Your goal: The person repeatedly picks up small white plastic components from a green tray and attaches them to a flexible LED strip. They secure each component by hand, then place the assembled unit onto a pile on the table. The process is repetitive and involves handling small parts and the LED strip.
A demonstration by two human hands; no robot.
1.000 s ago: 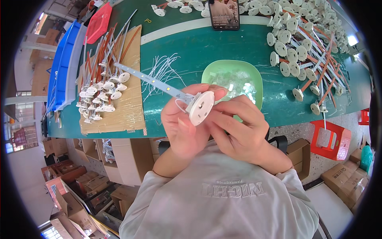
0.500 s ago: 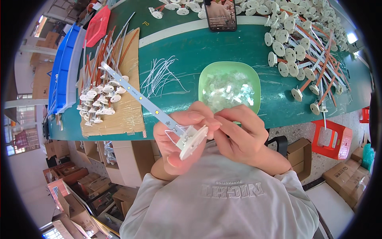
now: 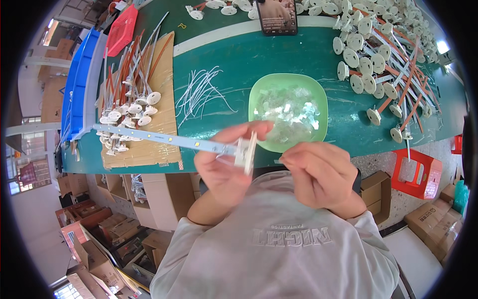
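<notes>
My left hand [image 3: 226,167] grips a white round cap [image 3: 247,151] fixed to the end of a long white light strip [image 3: 159,138] that points out to the left, over a cardboard sheet. Just right of the cap is my right hand [image 3: 321,174], fingers curled; whether it pinches a small part I cannot tell. Both hands hover at the table's near edge, in front of a green bowl [image 3: 318,133] of small clear parts.
A cardboard sheet [image 3: 149,154] at the left carries finished strips with caps [image 3: 132,107]. Loose white wires [image 3: 199,92] lie on the green table. Many capped strips [image 3: 383,55] are piled at the right. A phone [image 3: 277,17] stands at the back. Blue and red trays [image 3: 82,74] line the left edge.
The strip has swung from pointing up-left to lying nearly level toward the left. My right hand has come off the cap and moved right.
</notes>
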